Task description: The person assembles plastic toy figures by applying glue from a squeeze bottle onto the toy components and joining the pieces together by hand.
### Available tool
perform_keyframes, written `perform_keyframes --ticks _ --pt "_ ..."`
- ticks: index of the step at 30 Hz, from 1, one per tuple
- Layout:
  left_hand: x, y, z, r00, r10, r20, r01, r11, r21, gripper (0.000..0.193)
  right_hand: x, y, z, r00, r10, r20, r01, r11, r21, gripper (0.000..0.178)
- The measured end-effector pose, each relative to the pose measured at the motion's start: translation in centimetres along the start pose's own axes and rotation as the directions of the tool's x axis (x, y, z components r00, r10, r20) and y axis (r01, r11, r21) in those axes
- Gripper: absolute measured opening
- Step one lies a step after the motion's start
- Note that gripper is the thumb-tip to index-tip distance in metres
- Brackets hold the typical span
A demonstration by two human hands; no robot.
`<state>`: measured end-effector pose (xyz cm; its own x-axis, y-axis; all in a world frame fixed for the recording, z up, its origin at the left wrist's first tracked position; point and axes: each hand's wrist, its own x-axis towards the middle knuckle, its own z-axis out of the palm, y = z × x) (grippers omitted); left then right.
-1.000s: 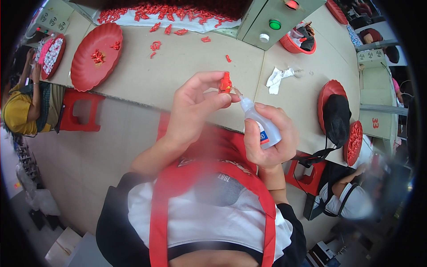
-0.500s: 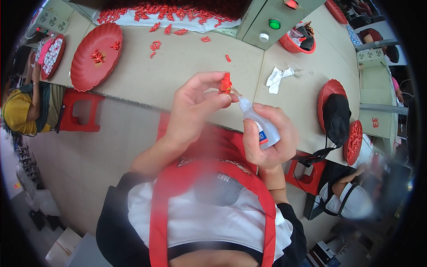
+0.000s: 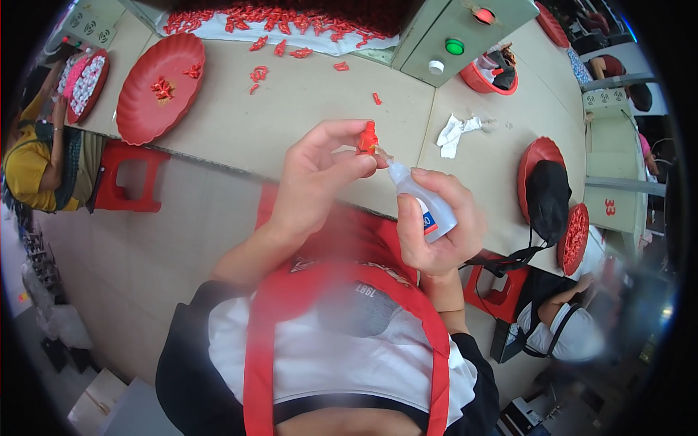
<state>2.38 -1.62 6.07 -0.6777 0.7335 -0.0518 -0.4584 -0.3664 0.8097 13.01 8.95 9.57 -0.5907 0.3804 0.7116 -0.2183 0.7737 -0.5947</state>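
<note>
Between the thumb and fingers of my left hand [image 3: 320, 171] is a small red plastic figure [image 3: 368, 138], held upright above the table's front edge. My right hand [image 3: 445, 229] is wrapped round a translucent squeeze bottle [image 3: 429, 211] of glue with a blue, white and red label. The bottle tilts up to the left, its thin nozzle reaching the lower right side of the figure. Whether the tip touches the figure, or any liquid comes out, is too small to tell. A single small red piece [image 3: 377, 99] lies on the table just beyond my hands.
Several red pieces [image 3: 300, 53] lie before a machine opening with a white cloth [image 3: 349, 47] full of them. A large red tray [image 3: 134, 102] stands left. To the right are crumpled tissue [image 3: 456, 134], a red basket [image 3: 502, 90] and a black bag [image 3: 549, 192]. Co-workers sit on both sides.
Both hands keep nearly the same pose, with the nozzle still at the red figure. The view has shifted slightly, so the table and its things sit a little differently in the picture.
</note>
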Motion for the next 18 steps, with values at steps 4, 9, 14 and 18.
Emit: perform_keyframes --ticks 4,9,14,18 --pt "-0.1 0.9 -1.6 0.996 -0.082 -0.035 0.077 0.988 -0.133 0.03 -1.0 0.4 1.1 0.946 0.313 -0.084 -0.311 0.95 0.039 0.034" --pt "0.6 0.5 -7.9 0.967 -0.25 -0.043 0.189 0.823 -0.536 0.031 1.1 4.0 6.1 0.586 0.666 0.461 -0.796 0.367 0.482 0.042" --pt "-1.1 1.7 -13.1 0.95 -0.197 -0.242 0.01 0.793 -0.609 0.029 4.6 8.1 18.2 0.534 0.41 0.739 -0.846 0.276 0.457 0.021" --pt "-2.7 3.2 -15.2 0.927 -0.137 -0.35 -0.109 0.794 -0.598 0.031 12.7 11.0 30.6 0.593 0.346 0.727 -0.661 0.725 0.194 0.011"
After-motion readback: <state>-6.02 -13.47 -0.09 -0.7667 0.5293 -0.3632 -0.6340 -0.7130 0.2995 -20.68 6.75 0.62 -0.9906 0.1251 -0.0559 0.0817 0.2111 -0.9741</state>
